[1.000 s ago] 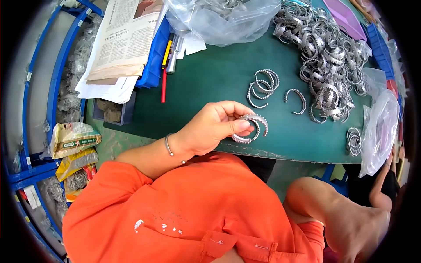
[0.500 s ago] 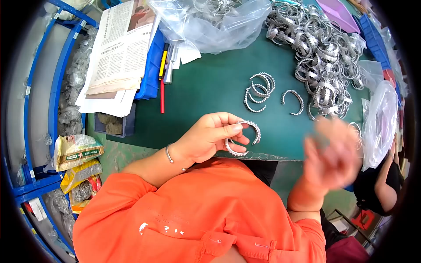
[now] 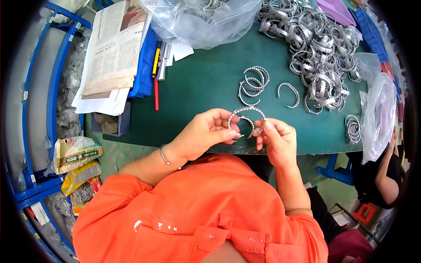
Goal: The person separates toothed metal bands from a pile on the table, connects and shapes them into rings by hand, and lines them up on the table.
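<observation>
Just over the table's front edge, a silver open cuff bracelet (image 3: pixel 246 108) is held up between my two hands, its curve facing away from me. My left hand (image 3: pixel 205 135) closes thumb and fingers on its left side. My right hand (image 3: pixel 279 139) pinches its right end. Inside that curve shows a second cuff bracelet (image 3: pixel 251 126), apparently in my left fingers, though its hold is partly hidden. Beyond my hands lie several overlapping cuffs (image 3: pixel 248 92) and one separate cuff (image 3: pixel 297 97) on the green table (image 3: pixel 193 87).
A large heap of silver cuffs (image 3: pixel 322 61) fills the back right, near a small stack (image 3: pixel 353 129) and a clear plastic bag (image 3: pixel 378 116). Newspapers (image 3: pixel 115 52), a blue tray (image 3: pixel 142 72) and pens (image 3: pixel 156 61) lie left. Another person's arm (image 3: pixel 386 175) shows at far right.
My right hand has come in leftward from the table's right side to the bracelet at my left hand. The held cuff is now raised between both hands. The view has shifted slightly.
</observation>
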Demonstrator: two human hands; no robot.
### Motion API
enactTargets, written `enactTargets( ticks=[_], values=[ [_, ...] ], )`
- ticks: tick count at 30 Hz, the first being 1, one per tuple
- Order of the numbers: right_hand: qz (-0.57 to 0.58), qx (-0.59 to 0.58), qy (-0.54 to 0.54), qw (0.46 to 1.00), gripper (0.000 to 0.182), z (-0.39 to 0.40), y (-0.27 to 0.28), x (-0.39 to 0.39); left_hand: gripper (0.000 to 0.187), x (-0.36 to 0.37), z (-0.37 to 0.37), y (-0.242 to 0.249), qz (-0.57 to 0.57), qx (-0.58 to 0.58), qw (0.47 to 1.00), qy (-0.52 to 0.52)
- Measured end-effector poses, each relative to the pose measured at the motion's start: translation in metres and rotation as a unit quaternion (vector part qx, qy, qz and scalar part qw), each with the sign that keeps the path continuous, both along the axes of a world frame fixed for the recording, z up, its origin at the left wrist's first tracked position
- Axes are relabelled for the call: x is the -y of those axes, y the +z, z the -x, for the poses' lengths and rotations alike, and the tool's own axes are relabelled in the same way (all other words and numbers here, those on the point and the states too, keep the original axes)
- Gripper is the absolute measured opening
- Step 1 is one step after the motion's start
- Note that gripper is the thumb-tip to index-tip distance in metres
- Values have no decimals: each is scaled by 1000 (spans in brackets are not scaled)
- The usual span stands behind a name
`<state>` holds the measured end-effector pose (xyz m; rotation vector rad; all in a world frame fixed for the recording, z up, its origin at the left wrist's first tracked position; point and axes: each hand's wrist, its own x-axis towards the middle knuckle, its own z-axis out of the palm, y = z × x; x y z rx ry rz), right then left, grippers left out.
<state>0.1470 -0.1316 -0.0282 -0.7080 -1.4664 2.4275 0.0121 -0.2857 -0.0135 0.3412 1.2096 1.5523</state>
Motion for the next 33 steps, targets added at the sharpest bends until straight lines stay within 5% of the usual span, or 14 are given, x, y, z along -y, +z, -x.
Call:
enactTargets(
  ticks=[10, 15, 26, 29, 33],
  values=[
    [-122, -39, -11, 992, 21, -2, 0, 0, 25, 2, -2, 8, 19, -45, 999, -18],
    [-87, -14, -25, 996, 20, -4, -2, 1, 27, 3, -1, 5, 5, -57, 998, -32],
    [-46, 13, 0, 999, 18, -3, -3, 2, 12, 4, 1, 3, -14, 94, 995, -31],
    [-362, -32, -106, 926, 12, 5, -3, 9, 10, 5, 1, 3, -20, 78, 996, -36],
    [-379, -96, -15, 920, 8, 2, 10, 10, 10, 3, -3, 7, -14, 61, 998, -28]
  ],
)
